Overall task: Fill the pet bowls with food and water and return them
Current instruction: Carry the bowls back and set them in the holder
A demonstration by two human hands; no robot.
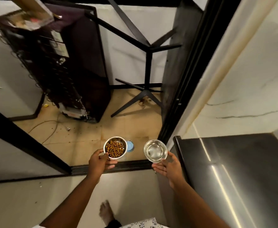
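Note:
My left hand [99,162] grips the near rim of a steel bowl [115,148] with brown kibble in it, thumb over the edge. My right hand [168,167] holds a clear glass bowl [155,150] with water in it, its fingers cupped under the near side. Both bowls hang level above the dark door threshold [118,166]. A small blue bowl [130,146] lies on the beige tiled floor just beyond, partly hidden behind the steel bowl.
A dark fridge back [66,68] stands on the balcony floor at left, with a loose cable [47,129]. A black table stand [145,91] is farther in. A sliding door frame [176,96] and a steel appliance [233,170] are at right. My bare foot [106,213] is below.

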